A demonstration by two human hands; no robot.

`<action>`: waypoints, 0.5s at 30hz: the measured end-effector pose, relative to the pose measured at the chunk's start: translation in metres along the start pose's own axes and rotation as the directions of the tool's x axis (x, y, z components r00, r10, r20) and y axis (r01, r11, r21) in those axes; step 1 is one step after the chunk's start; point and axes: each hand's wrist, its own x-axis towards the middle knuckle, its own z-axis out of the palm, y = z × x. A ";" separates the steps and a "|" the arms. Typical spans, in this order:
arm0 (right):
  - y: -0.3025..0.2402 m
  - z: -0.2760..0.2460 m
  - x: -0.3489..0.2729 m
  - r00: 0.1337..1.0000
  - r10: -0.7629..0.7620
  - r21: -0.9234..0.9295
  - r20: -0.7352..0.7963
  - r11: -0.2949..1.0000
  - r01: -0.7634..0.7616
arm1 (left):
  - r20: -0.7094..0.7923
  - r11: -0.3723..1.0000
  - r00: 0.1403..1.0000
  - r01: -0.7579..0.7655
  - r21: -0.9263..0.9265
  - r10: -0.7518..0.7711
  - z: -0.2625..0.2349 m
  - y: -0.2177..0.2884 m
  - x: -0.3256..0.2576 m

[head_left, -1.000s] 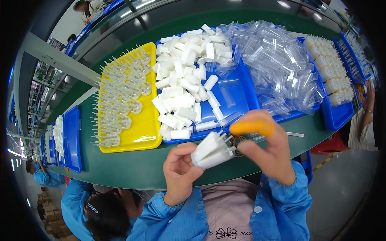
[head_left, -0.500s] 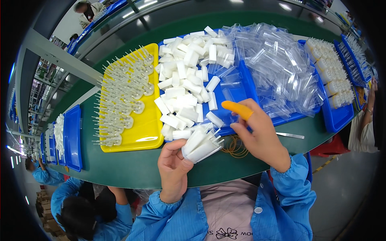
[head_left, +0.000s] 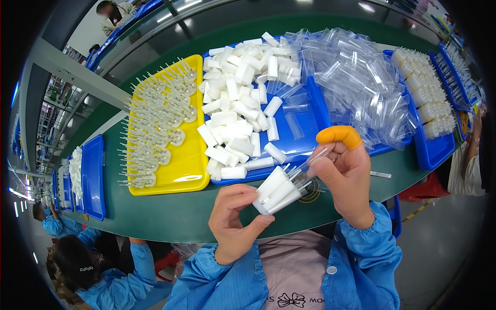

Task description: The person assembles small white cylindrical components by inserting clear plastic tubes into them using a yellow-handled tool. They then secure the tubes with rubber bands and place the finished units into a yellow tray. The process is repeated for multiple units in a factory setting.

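Note:
Between the thumb and fingers of my left hand (head_left: 235, 219) is a cluster of white tubes (head_left: 276, 191) set on a pronged base, tilted to the right with thin pale prong tips showing. My right hand (head_left: 346, 175), an orange finger cot (head_left: 338, 135) on its index finger, pinches a clear plastic sleeve (head_left: 318, 155) close to those tips. Whether the sleeve touches a prong I cannot tell. Behind my hands, loose white tubes (head_left: 226, 119) are heaped in a blue tray (head_left: 305, 132). More clear sleeves (head_left: 356, 82) lie piled to its right.
At left, a yellow tray (head_left: 191, 178) bears rows of pronged bases (head_left: 165, 113). Tweezers (head_left: 381, 175) and rubber bands (head_left: 310, 194) lie on the green table (head_left: 155, 214). Another blue tray (head_left: 431, 147) at right holds bundled white parts. A co-worker (head_left: 98, 263) sits at lower left.
My left hand has moved slightly right, and the cluster is turned more toward my right hand. My right hand has bent its fingers around a clear sleeve near the prongs. The co-worker's head has shifted left.

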 end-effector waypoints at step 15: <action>0.003 0.004 -0.007 0.992 -0.118 -0.117 0.036 0.986 0.122 | 0.207 0.919 0.974 -0.164 0.358 0.093 0.005 0.024 0.010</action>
